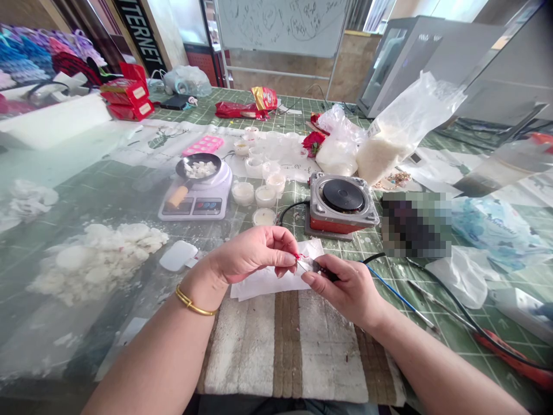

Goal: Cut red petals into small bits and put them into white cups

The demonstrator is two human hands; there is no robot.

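Over a white paper sheet (254, 286) in the middle, my left hand (263, 253) pinches a small red piece (299, 256) between thumb and fingertips. My right hand (345, 285) is wrapped round a dark-handled tool (324, 270), whose thin metal tip meets the red piece. The two hands are close together but apart. Beneath the paper lies a striped brown and cream cloth (287, 346). What the red piece is cannot be made out.
Ahead stand a small hot plate (343, 199), several cups of white wax-like material (265, 196) and a scale (194, 202) bearing a small pan (199, 167). White flakes (103, 253) are heaped at left. A brush (406, 300) and cables lie at right.
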